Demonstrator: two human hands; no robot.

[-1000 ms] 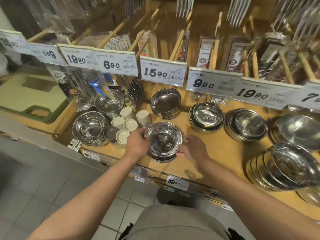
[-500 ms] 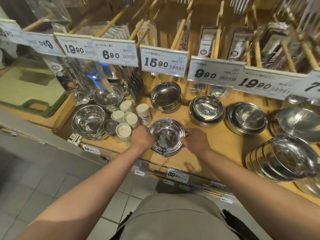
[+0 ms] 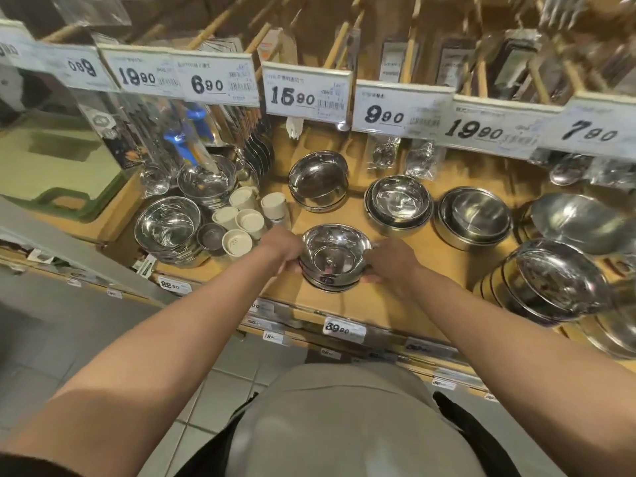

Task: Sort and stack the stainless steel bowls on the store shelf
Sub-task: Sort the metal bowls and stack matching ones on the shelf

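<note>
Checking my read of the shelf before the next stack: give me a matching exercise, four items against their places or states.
Items:
1. bowl stack
2. cream cups
3. tilted bowl
4. blue tool

Places or states:
A. back left, in clear packaging
B. held between left hand and right hand
C. under the 15.90 tag
D. clustered left of the left hand

Pairs: 1-B, 2-D, 3-C, 4-A

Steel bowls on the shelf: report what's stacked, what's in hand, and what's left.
Done, apparently: nested stacks stand behind, one under the 15.90 tag, one under the 9.90 tag, another right of it.
In hand: the left hand and right hand grip the front stack from both sides.
Left: the tilted, fanned stack at far right looks unsorted.
</note>
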